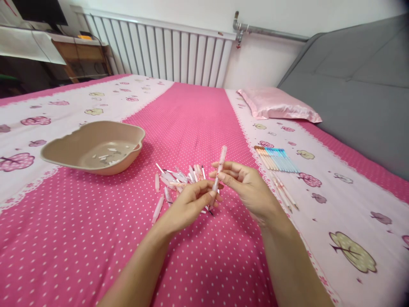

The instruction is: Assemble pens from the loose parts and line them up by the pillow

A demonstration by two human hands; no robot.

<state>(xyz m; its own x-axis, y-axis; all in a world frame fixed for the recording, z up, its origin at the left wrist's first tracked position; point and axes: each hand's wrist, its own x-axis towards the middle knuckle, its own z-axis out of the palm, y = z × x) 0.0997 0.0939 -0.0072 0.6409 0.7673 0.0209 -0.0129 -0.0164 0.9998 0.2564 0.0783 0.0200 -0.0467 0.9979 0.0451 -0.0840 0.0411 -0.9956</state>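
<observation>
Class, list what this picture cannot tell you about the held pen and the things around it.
Head view: the pen has its lower end hidden by the left hand.
Head view: the bits in the bowl are too small to identify.
Head view: the left hand covers part of the pile.

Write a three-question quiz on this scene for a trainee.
1. True or false: the left hand and right hand hold the same pen.
2. On which side of the loose pile does the bowl lie? A left, B right, C on top of it.
3. Fill in: the neat row lies to the person's ___.
Key: 1 true; 2 A; 3 right.
</observation>
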